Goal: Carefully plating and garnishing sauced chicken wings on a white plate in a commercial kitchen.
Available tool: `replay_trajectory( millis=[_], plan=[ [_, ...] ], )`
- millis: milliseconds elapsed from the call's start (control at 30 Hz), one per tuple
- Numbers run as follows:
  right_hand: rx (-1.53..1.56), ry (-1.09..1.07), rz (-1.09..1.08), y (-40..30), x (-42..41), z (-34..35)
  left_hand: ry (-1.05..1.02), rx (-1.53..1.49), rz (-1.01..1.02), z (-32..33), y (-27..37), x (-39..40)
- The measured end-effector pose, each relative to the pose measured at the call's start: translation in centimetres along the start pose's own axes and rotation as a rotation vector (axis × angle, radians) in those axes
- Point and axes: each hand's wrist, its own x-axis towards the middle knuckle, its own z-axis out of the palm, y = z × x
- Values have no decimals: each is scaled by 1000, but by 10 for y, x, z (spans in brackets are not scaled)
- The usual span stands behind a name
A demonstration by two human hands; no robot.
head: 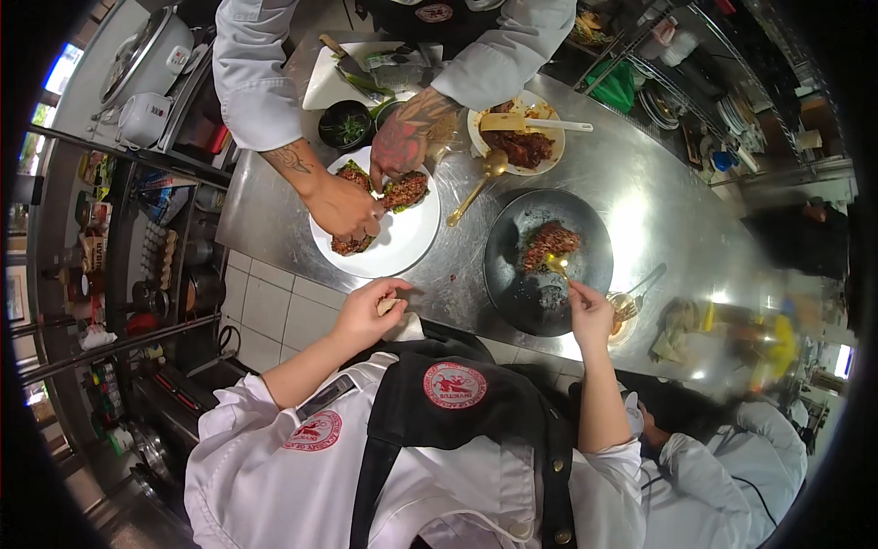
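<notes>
Between the fingers and thumb of my left hand (pixel 377 309) is a small pale piece, perhaps cloth or food, held in front of the table's near edge. My right hand (pixel 591 317) grips the handle of a gold spoon (pixel 559 264), whose bowl touches a piece of glazed meat (pixel 551 243) in the dark round dish (pixel 504 274). Left of that dish, a white plate (pixel 405 257) bears several pieces of browned meat on green leaves. A co-worker's two tattooed hands touch the food on this plate.
Across the steel table (pixel 453 267) lie another gold spoon (pixel 478 187), a bowl of sauced meat (pixel 525 147) with a spatula, a black bowl of herbs (pixel 345 125) and a cutting board (pixel 326 79) with a knife. A small bowl with a fork (pixel 627 312) stands by my right hand. Another person is at lower right.
</notes>
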Motion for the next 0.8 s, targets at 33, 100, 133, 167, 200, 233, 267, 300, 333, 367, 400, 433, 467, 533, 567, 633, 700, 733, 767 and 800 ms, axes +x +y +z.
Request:
replay_trajectory(
  millis=[33,100,133,167,200,233,267,300,333,367,400,433,467,533,567,633,700,733,767,800],
  plan=[
    [-23,-30,-29,-11,0,2,-5,-2,6,-5,-2,-1],
    [-39,-54,-49,-36,-3,6,76,-21,58,-12,-4,-4],
    [-50,-93,-76,-47,-3,10,70,-22,64,-17,-6,-5],
    [-33,-115,-86,-55,-3,14,76,-24,14,-23,-8,-7],
    [-32,-107,-86,-63,-2,18,83,-25,-36,-28,-10,-8],
    [-35,-137,-96,-71,-2,22,127,-33,-2,-31,-12,-10],
    [-37,-168,-107,-79,-2,27,126,-29,4,-36,-15,-13],
    [-12,-183,-114,-86,-2,32,148,-53,-29,-40,-20,-15],
    [-6,-179,-115,-91,-1,37,171,-76,-61,-45,-26,-17],
    [-7,-202,-142,-97,1,42,201,-113,-58,-48,-32,-19],
    [-9,-225,-169,-102,2,47,203,-109,-53,-53,-37,-21],
    [-50,-242,-171,-109,3,53,225,-97,-63,-58,-41,-25],
    [-47,-240,-175,-115,4,58,248,-86,-73,-62,-44,-28],
    [-100,-292,-197,-127,7,69,252,-113,-98,-70,-50,-33],
    [-63,-301,-235,-132,8,74,280,-135,-107,-72,-57,-36],
    [-53,-312,-271,-142,12,88,322,-183,-142,-77,-65,-44],
    [-55,-339,-317,-144,17,100,327,-178,-146,-84,-64,-49],
    [-54,-341,-318,-147,18,104,330,-173,-150,-88,-63,-52],
    [-54,-351,-329,-151,19,110,335,-173,-152,-91,-63,-54],
    [-55,-361,-340,-154,20,115,330,-207,-171,-94,-63,-56]
  ],
)
